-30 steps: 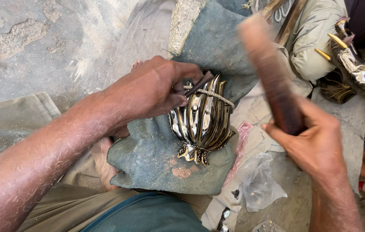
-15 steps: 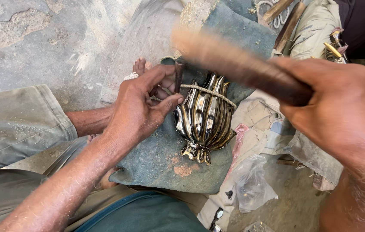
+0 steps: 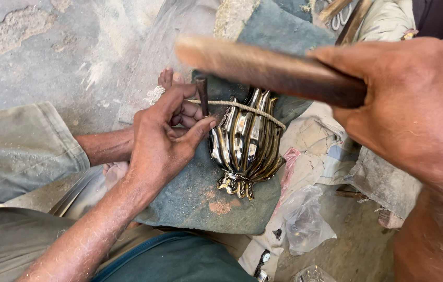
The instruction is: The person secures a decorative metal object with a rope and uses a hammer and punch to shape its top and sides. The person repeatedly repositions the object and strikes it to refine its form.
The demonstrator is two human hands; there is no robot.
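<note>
Left hand [image 3: 161,143] pinches punch [image 3: 202,96] on brass piece [image 3: 245,141], right hand [image 3: 404,104] grips mallet [image 3: 263,68] (raised): off-aim blow w/ it could hit fingers [image 3: 198,130].

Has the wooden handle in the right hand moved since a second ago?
Yes. The wooden handle has swung from upright right of the ribbed metal piece to level above it.

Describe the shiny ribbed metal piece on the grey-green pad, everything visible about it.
The ribbed metal piece looks like polished brass or similar metal, dark and golden, with long raised flutes running lengthwise and a small scalloped foot at its near end. It lies on its side on the grey-green pad. A cord crosses its far end. The left hand holds a thin dark punch upright beside its left edge; whether the tip touches it is hidden. The right hand holds a wooden mallet above it.
</note>
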